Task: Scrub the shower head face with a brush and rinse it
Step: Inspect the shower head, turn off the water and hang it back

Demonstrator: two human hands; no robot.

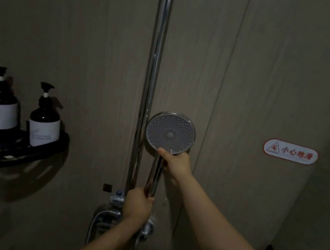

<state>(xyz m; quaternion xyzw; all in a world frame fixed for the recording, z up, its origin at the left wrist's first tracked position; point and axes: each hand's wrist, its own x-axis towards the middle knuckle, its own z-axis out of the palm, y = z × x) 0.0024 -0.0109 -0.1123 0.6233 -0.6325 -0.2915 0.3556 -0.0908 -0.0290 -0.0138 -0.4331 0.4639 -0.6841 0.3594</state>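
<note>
Round chrome-rimmed shower head with grey nozzle face (170,134) upright, face toward camera, just right of vertical chrome riser pipe (151,79); right hand (176,165) clamped round handle just below face; left hand (138,204) wrapped round handle's lower end; dim light, brush possibly hidden; two dark pump bottles (45,119) on black corner shelf (25,152) at left.

Location: a shower stall, probably in a hotel or similar guest bathroom. Indicators: a vertical chrome riser rail (151,79) fixed to a grey wood-grain wall panel (264,75); a mixer valve (111,209) with a metal hose (93,226) at the rail's base; a black corner shelf (25,152) carrying two dark pump bottles (0,107) (44,125) with white labels; a red-and-white slip-warning sticker (290,152) printed in Chinese characters. Lighting is dim.
</note>
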